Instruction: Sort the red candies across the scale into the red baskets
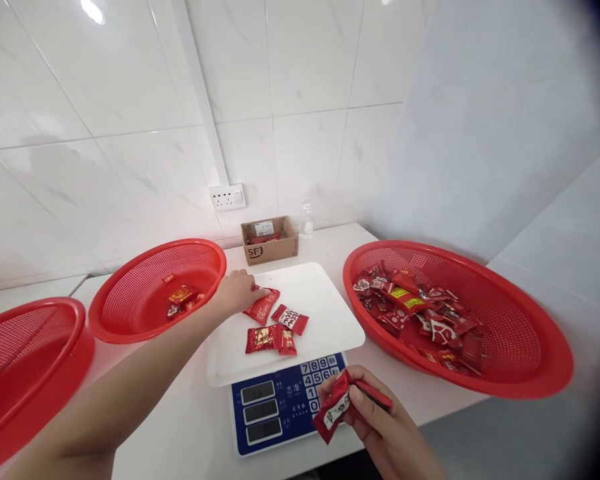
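My left hand (239, 291) reaches over the white tray (325, 293) of a scale, fingers closed on the top edge of a red snack packet (263, 305). Beside that packet lie a red-and-white packet (290, 319), a red packet with gold lettering (261, 339) and a small red packet (287, 341). In front of the scale, my right hand (380, 420) grips red snack packets (334, 410) between thumb and fingers. One of them has a white label; how many are held is unclear. Below the tray, the scale's blue panel (275, 407) has blank-looking displays and number keys.
A red basket (525, 333) heaped with red packets stands at right. Another red basket (125, 300) with a few packets is at left, beside a third basket (30, 360). Near the wall are a cardboard box (275, 251), a clear bottle (306, 220) and a socket (228, 197).
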`<state>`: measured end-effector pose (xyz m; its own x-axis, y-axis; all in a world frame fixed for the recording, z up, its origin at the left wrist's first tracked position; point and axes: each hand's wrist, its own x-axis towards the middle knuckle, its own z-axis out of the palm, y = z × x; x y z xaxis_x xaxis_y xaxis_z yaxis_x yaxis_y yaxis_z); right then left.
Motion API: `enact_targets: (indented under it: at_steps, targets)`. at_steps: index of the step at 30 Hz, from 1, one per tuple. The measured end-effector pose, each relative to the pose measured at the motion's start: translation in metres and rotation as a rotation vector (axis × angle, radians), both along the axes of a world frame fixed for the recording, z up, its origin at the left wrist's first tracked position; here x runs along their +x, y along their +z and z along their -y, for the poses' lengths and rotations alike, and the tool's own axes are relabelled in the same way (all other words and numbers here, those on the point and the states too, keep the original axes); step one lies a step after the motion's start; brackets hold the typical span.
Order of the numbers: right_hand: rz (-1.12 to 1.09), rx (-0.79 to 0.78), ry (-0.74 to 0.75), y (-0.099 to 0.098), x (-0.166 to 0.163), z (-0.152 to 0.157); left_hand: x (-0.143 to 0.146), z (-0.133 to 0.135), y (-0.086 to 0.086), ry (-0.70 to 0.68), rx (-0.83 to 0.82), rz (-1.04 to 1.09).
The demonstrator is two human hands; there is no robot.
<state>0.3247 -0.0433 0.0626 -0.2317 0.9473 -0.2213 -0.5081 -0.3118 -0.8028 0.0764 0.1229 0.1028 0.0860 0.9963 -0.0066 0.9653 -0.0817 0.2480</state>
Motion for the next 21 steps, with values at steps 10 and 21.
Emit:
enact_targets:
  at_steps: [10, 21]
  targets:
    - [-0.165, -0.192, -0.01, -0.003, -0.003, -0.015, 0.014, 0.019, 0.022, 0.028, -0.069, 0.641]
    - [0.086, 0.176, -0.033, 0.01, -0.022, -0.051, 0.031, 0.094, 0.028, -0.053, -0.224, 1.327]
